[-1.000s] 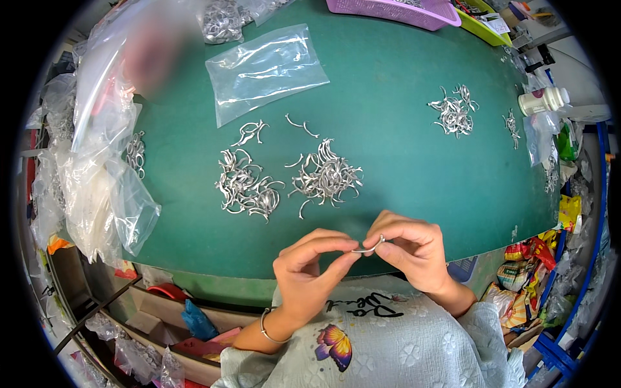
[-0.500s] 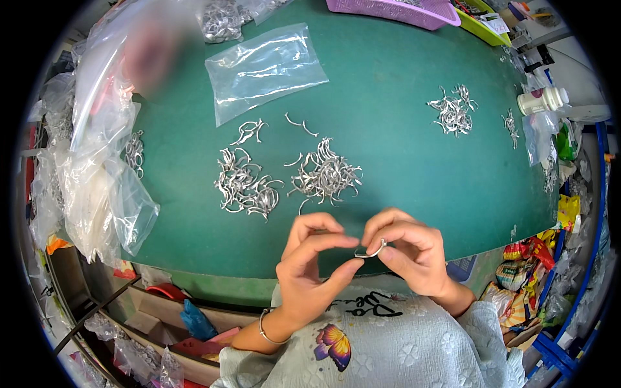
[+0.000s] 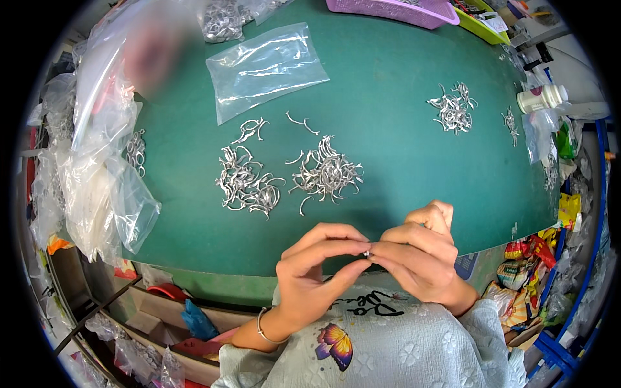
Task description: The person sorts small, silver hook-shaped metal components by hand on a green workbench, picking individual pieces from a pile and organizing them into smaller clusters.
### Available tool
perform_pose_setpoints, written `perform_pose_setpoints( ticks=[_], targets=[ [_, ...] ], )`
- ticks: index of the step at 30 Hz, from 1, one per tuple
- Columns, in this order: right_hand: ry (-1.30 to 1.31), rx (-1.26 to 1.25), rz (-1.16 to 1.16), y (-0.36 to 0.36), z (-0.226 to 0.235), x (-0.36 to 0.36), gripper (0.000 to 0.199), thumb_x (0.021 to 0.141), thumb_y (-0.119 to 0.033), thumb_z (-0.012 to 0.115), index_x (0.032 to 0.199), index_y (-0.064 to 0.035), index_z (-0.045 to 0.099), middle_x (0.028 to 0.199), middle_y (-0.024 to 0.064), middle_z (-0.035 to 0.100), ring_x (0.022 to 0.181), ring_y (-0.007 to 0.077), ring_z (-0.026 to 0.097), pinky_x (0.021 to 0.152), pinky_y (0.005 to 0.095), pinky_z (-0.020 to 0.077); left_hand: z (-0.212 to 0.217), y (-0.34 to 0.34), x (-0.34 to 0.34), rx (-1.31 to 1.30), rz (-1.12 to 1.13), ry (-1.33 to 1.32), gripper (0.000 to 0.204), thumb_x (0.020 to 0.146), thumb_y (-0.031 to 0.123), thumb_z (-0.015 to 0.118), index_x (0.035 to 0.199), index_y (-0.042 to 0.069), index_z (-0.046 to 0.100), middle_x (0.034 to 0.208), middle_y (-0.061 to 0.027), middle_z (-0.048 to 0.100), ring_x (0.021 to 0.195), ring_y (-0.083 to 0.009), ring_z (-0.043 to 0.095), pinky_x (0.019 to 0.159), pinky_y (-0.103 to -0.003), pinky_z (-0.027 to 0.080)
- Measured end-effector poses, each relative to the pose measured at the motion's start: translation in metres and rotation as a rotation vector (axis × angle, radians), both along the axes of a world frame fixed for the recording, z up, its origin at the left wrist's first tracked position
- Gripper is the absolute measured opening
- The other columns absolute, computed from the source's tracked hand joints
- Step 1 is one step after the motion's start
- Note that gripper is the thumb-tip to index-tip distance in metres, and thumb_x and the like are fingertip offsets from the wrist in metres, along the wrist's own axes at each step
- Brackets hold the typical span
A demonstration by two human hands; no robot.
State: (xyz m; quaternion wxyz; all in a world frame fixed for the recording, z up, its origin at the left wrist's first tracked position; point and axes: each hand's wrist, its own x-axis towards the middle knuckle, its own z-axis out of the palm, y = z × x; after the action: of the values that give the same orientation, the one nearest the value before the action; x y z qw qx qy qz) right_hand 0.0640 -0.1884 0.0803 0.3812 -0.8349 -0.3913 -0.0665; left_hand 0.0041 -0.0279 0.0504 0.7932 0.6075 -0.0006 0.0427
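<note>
My left hand (image 3: 317,271) and my right hand (image 3: 417,255) meet at the fingertips over the near edge of the green table (image 3: 388,84). Between them they pinch one small silver metal piece (image 3: 367,254), mostly hidden by the fingers. Just beyond the hands lie two heaps of curved silver metal pieces, one on the left (image 3: 246,184) and one on the right (image 3: 326,173). A few loose pieces (image 3: 252,129) lie further back.
An empty clear plastic bag (image 3: 265,64) lies at the back of the table. Bulky plastic bags (image 3: 97,174) crowd the left edge. Another heap of silver pieces (image 3: 453,108) and a white bottle (image 3: 540,98) sit at the right. A purple basket (image 3: 394,10) stands at the far edge.
Both hands have drawn slightly closer to my body and the fingertips have closed tighter around the small piece, hiding more of it. The heaps have not moved.
</note>
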Motion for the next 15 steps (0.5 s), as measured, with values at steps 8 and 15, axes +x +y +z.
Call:
perform_pose_setpoints(
  ticks=[8, 15],
  targets=[
    [0.110, 0.016, 0.036, 0.0002, 0.0064, 0.0006, 0.017, 0.060, -0.010, 0.073, 0.075, -0.0056, 0.065, 0.064, -0.0004, 0.052, 0.063, 0.0169, 0.044, 0.064, 0.0317, 0.0268, -0.0006, 0.0024, -0.0019, -0.173, -0.069, 0.099, 0.020, 0.072, -0.014, 0.060, 0.091, -0.007, 0.061, 0.094, -0.0147, 0.057, 0.086, -0.0194, 0.057, 0.076, -0.029, 0.047],
    [0.240, 0.086, 0.078, -0.0011, 0.0025, 0.0014, 0.017, 0.062, -0.012, 0.073, 0.075, -0.0047, 0.064, 0.064, 0.0016, 0.052, 0.062, 0.0182, 0.045, 0.064, 0.0323, 0.0299, -0.0014, 0.0031, -0.0030, -0.264, -0.092, 0.152, 0.017, 0.073, -0.014, 0.059, 0.089, -0.007, 0.061, 0.093, -0.0148, 0.057, 0.086, -0.0185, 0.056, 0.076, -0.029, 0.046]
  ],
)
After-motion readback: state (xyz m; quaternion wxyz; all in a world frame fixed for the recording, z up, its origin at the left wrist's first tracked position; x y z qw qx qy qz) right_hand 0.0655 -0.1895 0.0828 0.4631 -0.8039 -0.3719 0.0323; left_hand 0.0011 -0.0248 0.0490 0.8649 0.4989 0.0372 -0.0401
